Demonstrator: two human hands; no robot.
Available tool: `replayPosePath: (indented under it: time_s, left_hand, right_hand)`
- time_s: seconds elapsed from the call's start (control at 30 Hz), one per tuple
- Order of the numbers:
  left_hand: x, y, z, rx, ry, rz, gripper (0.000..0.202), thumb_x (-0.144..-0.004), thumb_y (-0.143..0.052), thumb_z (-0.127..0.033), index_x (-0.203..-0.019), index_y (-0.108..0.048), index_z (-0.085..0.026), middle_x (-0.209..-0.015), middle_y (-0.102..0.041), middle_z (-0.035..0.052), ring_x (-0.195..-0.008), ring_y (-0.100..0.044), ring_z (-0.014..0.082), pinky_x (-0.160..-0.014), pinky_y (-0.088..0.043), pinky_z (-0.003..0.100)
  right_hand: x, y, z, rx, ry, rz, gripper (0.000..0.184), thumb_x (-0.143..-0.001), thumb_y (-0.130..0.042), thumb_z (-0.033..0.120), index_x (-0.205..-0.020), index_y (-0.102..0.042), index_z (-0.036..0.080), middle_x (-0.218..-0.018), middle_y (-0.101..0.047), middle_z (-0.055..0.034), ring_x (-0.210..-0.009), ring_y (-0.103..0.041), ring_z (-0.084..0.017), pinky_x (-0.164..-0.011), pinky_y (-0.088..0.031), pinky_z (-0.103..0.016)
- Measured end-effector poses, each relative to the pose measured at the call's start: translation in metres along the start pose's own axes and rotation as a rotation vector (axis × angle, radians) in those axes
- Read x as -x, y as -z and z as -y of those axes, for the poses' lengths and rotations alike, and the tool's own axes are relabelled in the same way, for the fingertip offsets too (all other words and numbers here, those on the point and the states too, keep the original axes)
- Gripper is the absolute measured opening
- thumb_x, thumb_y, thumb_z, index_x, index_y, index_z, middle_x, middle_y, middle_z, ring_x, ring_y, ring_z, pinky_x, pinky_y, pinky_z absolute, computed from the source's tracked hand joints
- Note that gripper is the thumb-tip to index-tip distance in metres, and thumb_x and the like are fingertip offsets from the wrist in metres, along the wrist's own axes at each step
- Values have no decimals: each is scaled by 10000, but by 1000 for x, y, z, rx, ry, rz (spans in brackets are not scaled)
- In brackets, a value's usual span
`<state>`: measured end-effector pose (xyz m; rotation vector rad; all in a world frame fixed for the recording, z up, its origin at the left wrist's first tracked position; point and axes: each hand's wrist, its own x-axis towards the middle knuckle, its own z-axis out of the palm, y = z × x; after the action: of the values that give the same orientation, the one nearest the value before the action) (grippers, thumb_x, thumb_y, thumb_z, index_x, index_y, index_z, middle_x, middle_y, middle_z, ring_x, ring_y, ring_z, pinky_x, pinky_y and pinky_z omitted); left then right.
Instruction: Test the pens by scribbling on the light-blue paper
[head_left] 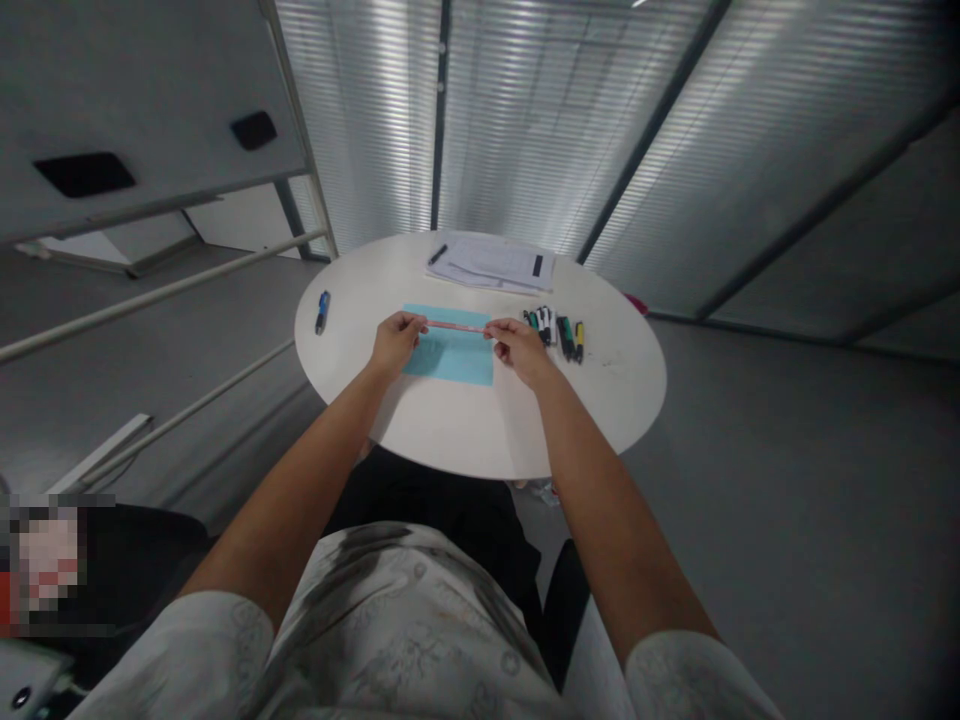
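A light blue sheet of paper [450, 355] lies on the round white table [465, 430]. Above its far edge I hold a thin pink strip [457, 325] stretched level between both hands. My left hand [395, 343] pinches the strip's left end, fingers closed. My right hand [519, 347] pinches the right end, fingers closed. Both hands hover over the blue sheet's upper corners.
Several markers [559, 333] lie in a row just right of my right hand. A blue pen [322, 311] rests at the table's left side. White papers [495, 265] with a dark pen [438, 254] sit at the far edge. Grey floor surrounds the table.
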<state>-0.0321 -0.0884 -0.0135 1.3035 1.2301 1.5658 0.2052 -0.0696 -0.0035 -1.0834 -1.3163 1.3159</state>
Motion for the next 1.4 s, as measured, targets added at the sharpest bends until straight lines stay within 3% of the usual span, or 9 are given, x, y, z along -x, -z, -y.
replayPosePath:
  time_s: [0.1,0.33,0.53,0.67,0.83,0.93,1.17,1.33,1.4]
  left_hand:
    - [0,1,0,-9,-19,14,180,-794,-640,-311,-710,-614,-154,-548,-526,-14,-480,-421,79,-480,-305,228]
    - [1,2,-2,-28,-20,16,175,-799,-631,-306,-722,-628,-149,-540,-522,-14,-479,-421,78,-471,-300,222]
    - [-1,1,0,7,-21,-10,131,-786,-627,-269,-726,-617,-153,-642,-599,9,-488,-436,69,-474,-322,220]
    - [0,1,-1,-19,-18,-8,141,-791,-622,-282,-726,-617,-158,-577,-554,-12,-489,-436,79,-480,-329,219]
    - [2,1,-5,-7,-27,7,143,-800,-614,-279,-727,-613,-156,-615,-578,-1,-492,-438,75,-480,-323,223]
    - [3,1,-6,7,-21,6,137,-800,-611,-272,-724,-608,-157,-630,-586,3,-494,-433,73,-478,-321,223]
    - [1,1,-1,3,-20,-16,125,-785,-614,-272,-727,-605,-161,-605,-570,-5,-485,-439,76,-477,-325,228]
    - [0,1,-1,-15,-12,-21,127,-789,-607,-274,-731,-613,-162,-579,-555,-8,-486,-439,80,-478,-323,227]
    - [0,1,-1,-13,-9,-20,124,-789,-607,-272,-732,-612,-162,-598,-569,-3,-490,-439,77,-482,-326,224]
  right_hand:
    - [0,-1,0,27,1,0,260,-706,-742,378,-855,-654,184,-802,-681,10,-449,-467,-23,-374,-244,-159]
    - [0,-3,-1,119,-15,5,286,-833,-629,454,-898,-662,177,-511,-519,62,-379,-416,-46,-351,-239,-168]
    - [-1,-3,-2,95,15,-27,238,-746,-710,381,-857,-647,181,-607,-584,44,-412,-447,-43,-355,-236,-168]
    - [-1,-1,-3,118,19,-4,244,-729,-722,340,-907,-655,188,-506,-516,67,-399,-429,-61,-365,-247,-172]
    - [-1,-1,-4,119,21,1,301,-818,-642,473,-888,-650,181,-612,-592,24,-409,-440,-53,-361,-256,-176]
    - [-1,-2,-4,118,14,11,350,-856,-584,513,-892,-654,171,-586,-565,28,-397,-431,-53,-353,-252,-176]
    - [-2,-2,-3,92,20,-28,218,-758,-682,348,-900,-644,187,-669,-614,37,-418,-464,-43,-352,-253,-165]
    - [-1,-1,-3,130,8,-7,237,-734,-713,308,-931,-648,192,-476,-515,72,-369,-418,-64,-356,-258,-174]
    - [0,-1,-2,148,10,-7,226,-758,-704,343,-913,-646,190,-500,-539,59,-374,-427,-63,-355,-265,-175]
